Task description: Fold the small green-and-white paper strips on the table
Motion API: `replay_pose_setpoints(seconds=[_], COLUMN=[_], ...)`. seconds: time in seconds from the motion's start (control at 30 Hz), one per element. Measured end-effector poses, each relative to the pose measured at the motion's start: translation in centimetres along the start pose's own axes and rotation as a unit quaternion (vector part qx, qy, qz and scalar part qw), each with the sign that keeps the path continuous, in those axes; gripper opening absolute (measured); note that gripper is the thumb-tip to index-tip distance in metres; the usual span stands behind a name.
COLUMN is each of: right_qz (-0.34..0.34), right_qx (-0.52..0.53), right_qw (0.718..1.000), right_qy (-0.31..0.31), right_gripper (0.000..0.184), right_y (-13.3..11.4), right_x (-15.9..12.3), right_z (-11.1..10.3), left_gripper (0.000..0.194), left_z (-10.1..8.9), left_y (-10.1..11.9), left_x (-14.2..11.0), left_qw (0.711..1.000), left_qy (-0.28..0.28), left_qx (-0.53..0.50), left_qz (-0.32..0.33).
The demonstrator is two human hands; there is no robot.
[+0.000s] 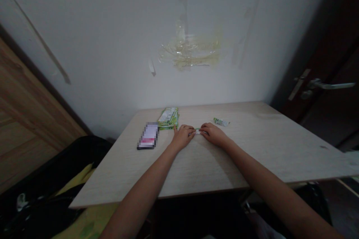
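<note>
My left hand (pixel 183 137) and my right hand (pixel 214 134) rest on the table a short gap apart. Between them lies a narrow green-and-white packet (pixel 198 131), rolled or folded into a strip, with the fingers of both hands closed on its two ends. Most of the packet is hidden under the fingers. Just left of my left hand is a pile of flat green-and-white packets (pixel 168 117). Beyond my right hand lies another green-and-white packet (pixel 221 122), narrow and apparently rolled up.
A phone (pixel 148 135) with a blurred screen lies left of the hands, by the pile. The pale wooden table (pixel 246 157) meets a wall (pixel 112 44) with peeling tape. A dark door with a metal handle (pixel 331 85) stands at right; black bags (pixel 56 179) lie lower left.
</note>
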State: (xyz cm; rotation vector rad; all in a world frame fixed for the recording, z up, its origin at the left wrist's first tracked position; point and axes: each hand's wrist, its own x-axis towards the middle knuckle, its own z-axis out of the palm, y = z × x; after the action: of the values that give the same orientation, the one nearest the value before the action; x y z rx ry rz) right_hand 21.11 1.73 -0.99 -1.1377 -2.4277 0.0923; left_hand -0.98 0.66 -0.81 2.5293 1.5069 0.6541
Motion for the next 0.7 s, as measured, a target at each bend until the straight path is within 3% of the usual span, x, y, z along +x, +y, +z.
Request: replay_pose_setpoints(seconds=[0.7], right_qz=[-0.005], right_qx=[0.006], right_qw=[1.000], right_qy=[0.020], right_gripper=[0.029], right_y=[0.39], right_x=[0.14], right_z=[0.67], left_gripper=[0.033], left_z=[-0.13], left_y=[0.01], left_x=[0.22], left_qw=[1.000], left_qy=[-0.011], left_qx=[-0.005], left_qz=[-0.008])
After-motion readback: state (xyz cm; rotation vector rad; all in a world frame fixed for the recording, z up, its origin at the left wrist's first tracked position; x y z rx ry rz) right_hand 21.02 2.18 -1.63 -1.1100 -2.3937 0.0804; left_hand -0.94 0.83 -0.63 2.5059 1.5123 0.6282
